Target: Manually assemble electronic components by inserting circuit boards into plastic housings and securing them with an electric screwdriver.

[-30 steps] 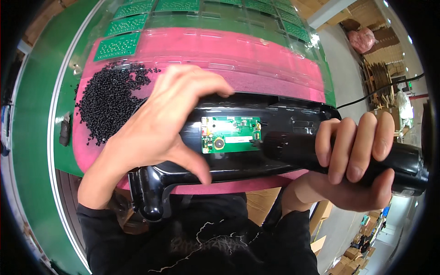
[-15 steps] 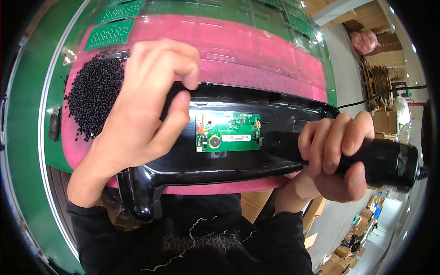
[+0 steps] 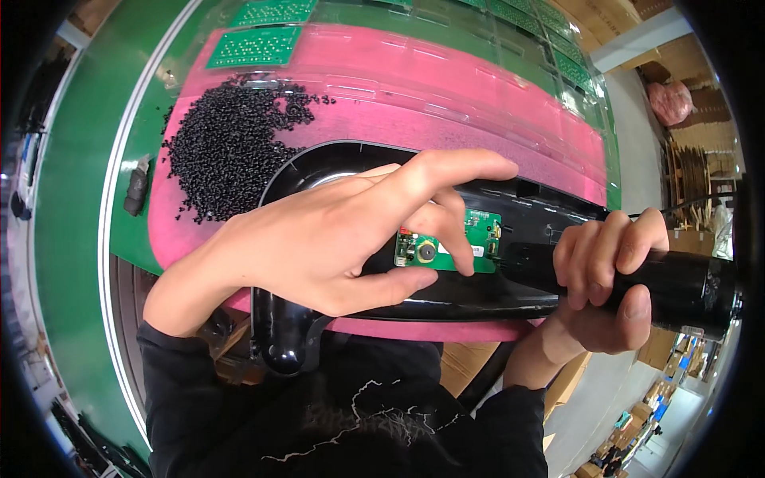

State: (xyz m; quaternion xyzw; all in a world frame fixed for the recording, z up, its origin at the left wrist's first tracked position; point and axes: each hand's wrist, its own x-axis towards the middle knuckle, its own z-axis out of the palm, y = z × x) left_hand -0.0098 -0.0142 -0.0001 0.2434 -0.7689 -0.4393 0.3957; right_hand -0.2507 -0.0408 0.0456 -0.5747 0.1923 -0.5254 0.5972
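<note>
We see bright, even overhead light, glare on the clear plastic at top, heavy fisheye bending, black corners.

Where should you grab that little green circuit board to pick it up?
Probably by the green circuit board's long bare edges, pinched from above. It lies flat in the black plastic housing, component side up, so fingertips like the left hand's avoid its parts.

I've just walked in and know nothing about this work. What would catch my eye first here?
Probably the left hand spread across the middle, its fingertips on a small green circuit board set in a long black plastic housing. To the right, the right hand is wrapped around a black cylindrical tool. Behind them, a heap of tiny black screws lies on a bright pink mat.
</note>
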